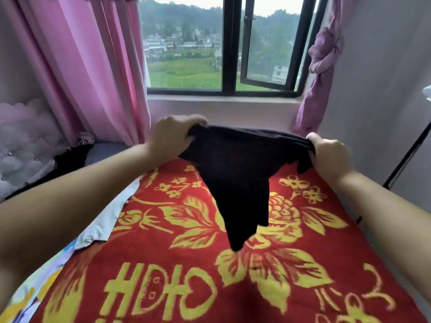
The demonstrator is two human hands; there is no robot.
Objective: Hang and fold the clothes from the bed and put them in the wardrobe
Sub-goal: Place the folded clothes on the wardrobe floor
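A black garment [235,178] hangs in the air above the bed, stretched between both hands, its lower end dangling to a point over the blanket. My left hand [170,136] grips its upper left edge with curled fingers. My right hand [331,155] grips the upper right edge the same way. Below lies a red blanket [163,264] with yellow flowers and letters, covering the bed. A light blue-white shirt [105,220] lies flat at the blanket's left edge.
A padded white headboard [25,145] stands at the left, with dark cloth [72,157] beside it. Pink curtains [93,66] flank a window [224,45] straight ahead; its right pane is swung open. A grey wall [384,89] and a black pole [408,155] are at the right.
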